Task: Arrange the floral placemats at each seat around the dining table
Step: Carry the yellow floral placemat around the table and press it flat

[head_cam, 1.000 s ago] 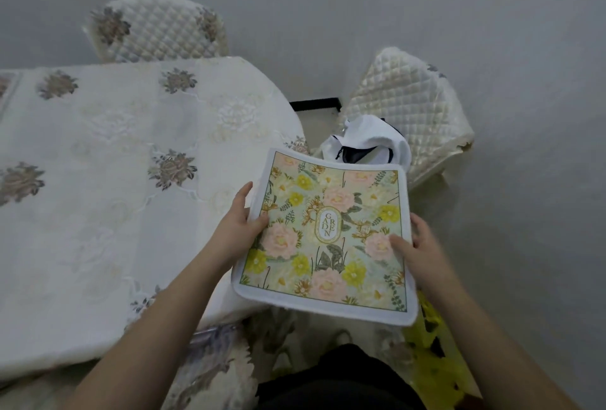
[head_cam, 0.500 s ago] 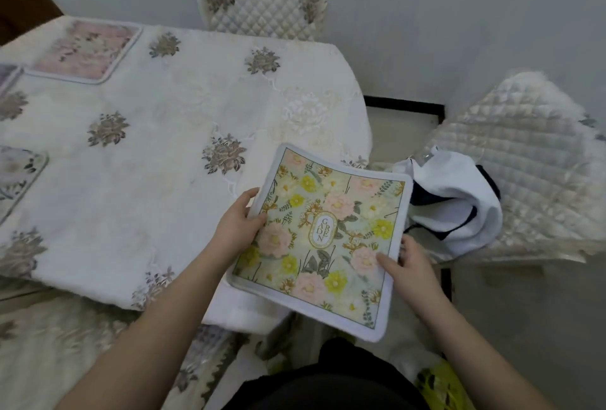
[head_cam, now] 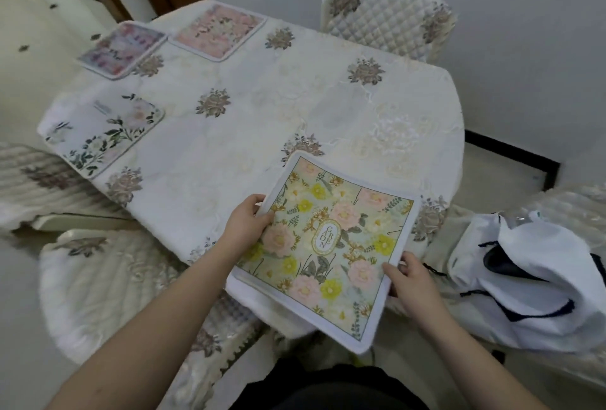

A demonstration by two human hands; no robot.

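Both hands, left hand and right hand, pinch the yellow-and-pink floral placemat over the tablecloth-covered dining table's near corner, beside an open white drawstring bag, contents hidden.

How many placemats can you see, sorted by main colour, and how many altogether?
Green and yellow placemat, held by left hand and right hand: 1
Pink placemat on the table: 1
Lilac placemat on the table: 1
White placemat with dark leaves on the table: 1
Total: 4
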